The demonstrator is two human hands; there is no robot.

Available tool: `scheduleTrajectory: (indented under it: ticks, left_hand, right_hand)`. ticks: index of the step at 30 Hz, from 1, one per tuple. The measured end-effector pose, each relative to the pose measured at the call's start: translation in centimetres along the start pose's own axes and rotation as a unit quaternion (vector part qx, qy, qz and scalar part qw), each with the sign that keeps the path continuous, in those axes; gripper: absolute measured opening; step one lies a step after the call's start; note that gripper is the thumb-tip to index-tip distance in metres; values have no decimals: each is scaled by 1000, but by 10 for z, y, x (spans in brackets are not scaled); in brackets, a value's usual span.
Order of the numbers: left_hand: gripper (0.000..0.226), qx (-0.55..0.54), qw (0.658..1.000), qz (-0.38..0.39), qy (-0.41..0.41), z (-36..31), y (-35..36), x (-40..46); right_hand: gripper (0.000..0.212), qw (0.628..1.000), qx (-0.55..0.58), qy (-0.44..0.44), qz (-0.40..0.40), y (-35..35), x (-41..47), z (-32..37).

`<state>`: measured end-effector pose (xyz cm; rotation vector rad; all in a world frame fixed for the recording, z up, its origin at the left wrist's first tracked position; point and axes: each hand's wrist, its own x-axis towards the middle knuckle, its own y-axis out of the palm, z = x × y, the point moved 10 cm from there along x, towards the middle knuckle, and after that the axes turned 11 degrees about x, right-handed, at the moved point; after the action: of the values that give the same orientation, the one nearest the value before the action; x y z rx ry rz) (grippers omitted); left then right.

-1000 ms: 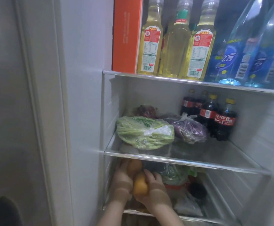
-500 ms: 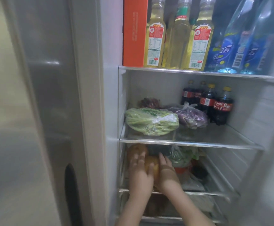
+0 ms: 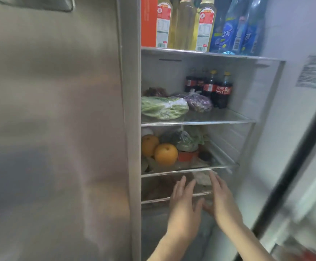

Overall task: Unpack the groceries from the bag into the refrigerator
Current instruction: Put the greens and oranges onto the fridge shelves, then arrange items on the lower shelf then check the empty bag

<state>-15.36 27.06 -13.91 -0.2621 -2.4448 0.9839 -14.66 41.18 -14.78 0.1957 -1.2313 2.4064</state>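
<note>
The head view showed both bare hands in front of the open stainless-steel refrigerator, below its third glass shelf. The left hand and the right hand hung side by side with fingers straight and spread, holding nothing. Two round orange fruits sat touching at the near left of that shelf, probably tucked against the wall so they would not roll. Behind them lay a clear bag of dark leafy greens. On the shelf above, a clear bag of green beans lay on the left. The grocery bag was out of view.
</note>
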Motion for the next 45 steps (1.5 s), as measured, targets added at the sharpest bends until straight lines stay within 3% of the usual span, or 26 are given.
scheduleTrajectory:
  ticks: [10,18,28,31,37,41,45]
  left_hand:
    - [53,22,1000,-3,13,26,-34,-161]
    - [54,69,994,63,-64,95,-91,-315]
    - [49,90,978,42,-186,228,-212,-410]
    - [36,90,971,21,-220,291,-267,-435]
    - [17,141,933,8,-331,462,-378,-504]
    - [23,207,919,99,-321,565,-404,-535]
    - [32,284,889,281,-226,616,-365,-556]
  right_hand:
    - [100,999,-30,12,10,16,-169,38]
    - [108,995,-12,62,76,68,-319,84]
    - [102,984,-2,-4,178,179,-397,262]
    - [98,978,20,-35,207,240,-410,332]
    - [59,953,165,-139,214,372,-456,480]
    - [47,939,165,-140,268,478,-495,519]
    - [34,925,85,-83,360,569,-525,491]
